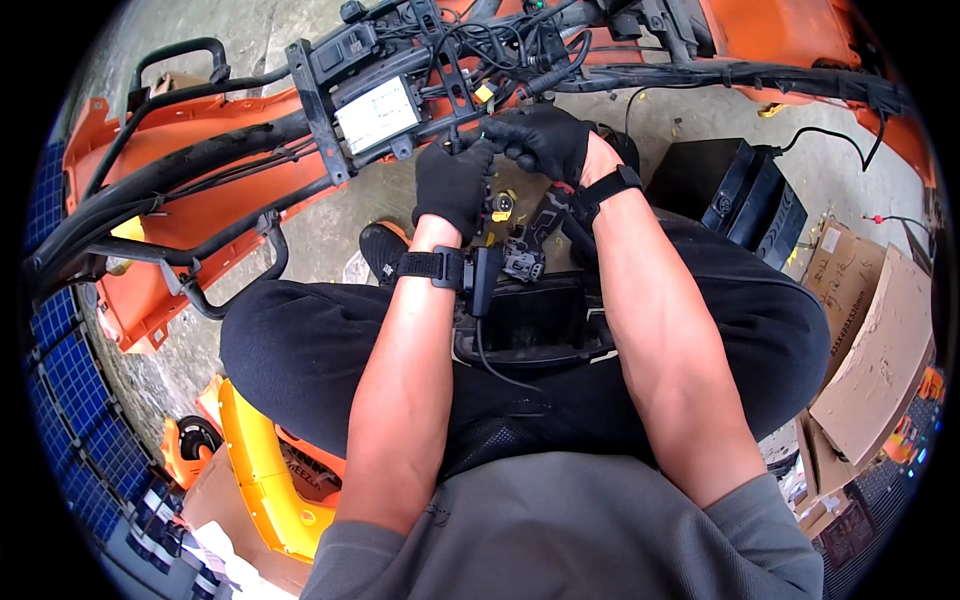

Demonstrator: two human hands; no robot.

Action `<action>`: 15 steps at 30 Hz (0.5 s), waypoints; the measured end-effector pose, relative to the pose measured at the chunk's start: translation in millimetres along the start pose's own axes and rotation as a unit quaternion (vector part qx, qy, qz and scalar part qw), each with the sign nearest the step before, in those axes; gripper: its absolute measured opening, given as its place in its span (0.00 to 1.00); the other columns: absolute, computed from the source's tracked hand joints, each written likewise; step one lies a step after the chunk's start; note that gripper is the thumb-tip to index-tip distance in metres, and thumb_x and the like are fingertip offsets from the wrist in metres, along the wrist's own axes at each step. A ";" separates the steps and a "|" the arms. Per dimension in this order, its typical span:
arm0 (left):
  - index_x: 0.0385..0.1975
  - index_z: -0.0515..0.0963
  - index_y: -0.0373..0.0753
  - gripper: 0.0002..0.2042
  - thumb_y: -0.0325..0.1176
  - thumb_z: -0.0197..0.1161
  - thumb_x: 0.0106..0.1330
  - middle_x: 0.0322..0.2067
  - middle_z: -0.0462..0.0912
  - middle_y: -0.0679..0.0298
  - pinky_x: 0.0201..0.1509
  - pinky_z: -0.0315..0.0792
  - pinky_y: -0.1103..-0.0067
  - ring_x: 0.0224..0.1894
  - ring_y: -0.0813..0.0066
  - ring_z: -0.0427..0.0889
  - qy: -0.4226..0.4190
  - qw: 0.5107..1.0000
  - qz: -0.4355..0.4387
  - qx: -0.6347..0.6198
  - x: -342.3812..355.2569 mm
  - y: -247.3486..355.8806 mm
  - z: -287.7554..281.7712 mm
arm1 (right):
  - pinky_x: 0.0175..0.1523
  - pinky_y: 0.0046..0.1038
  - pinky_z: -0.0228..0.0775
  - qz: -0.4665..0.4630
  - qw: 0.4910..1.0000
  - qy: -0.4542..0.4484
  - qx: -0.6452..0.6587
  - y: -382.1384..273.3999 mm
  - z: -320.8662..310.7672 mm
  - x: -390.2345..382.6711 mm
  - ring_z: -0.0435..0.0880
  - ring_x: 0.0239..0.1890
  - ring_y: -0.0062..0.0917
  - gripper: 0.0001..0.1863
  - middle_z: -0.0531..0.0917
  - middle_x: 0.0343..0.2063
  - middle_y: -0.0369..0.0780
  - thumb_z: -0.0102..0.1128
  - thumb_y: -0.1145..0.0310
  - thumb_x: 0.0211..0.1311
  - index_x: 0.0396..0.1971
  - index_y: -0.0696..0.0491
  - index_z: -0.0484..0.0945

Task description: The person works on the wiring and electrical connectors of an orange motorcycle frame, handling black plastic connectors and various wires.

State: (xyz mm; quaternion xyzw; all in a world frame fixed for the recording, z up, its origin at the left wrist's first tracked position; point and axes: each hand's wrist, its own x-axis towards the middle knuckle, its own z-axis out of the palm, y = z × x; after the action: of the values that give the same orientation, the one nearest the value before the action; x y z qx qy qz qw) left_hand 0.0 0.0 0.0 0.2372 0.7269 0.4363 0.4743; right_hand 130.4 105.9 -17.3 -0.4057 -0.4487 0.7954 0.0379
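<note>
Your gloved left hand (452, 183) and right hand (541, 138) meet on the black cable bundle (480, 60) at the orange frame's (200, 215) near edge, fingers pinched around a small connector (487, 133). A black battery (740, 195) lies on the floor (330, 225) to your right, beside cardboard (880, 360).

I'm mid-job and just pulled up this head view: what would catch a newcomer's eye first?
First, the two black-gloved hands, left hand and right hand, meeting at a tangle of black wires in the upper middle. Next, the orange vehicle frame lying across the upper left, with a black box with a white label mounted on it. On the concrete to the right sit a black battery and cardboard boxes.
</note>
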 end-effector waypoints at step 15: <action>0.29 0.82 0.32 0.09 0.34 0.64 0.63 0.21 0.82 0.64 0.29 0.70 0.76 0.22 0.77 0.78 -0.013 0.998 -0.029 -0.061 2.6 -5.8 5.7 | 0.22 0.18 0.52 -0.047 0.997 0.055 0.025 3.7 0.1 5.8 0.64 0.17 0.11 0.09 0.72 0.17 0.27 0.60 0.63 0.65 0.34 0.52 0.83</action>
State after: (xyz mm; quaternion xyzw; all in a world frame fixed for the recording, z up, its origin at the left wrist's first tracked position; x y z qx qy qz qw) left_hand 4.4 1.3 -7.2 0.1923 0.6997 0.4625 0.5096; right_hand 127.6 106.1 -23.6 -0.4263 -0.4446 0.7802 0.1094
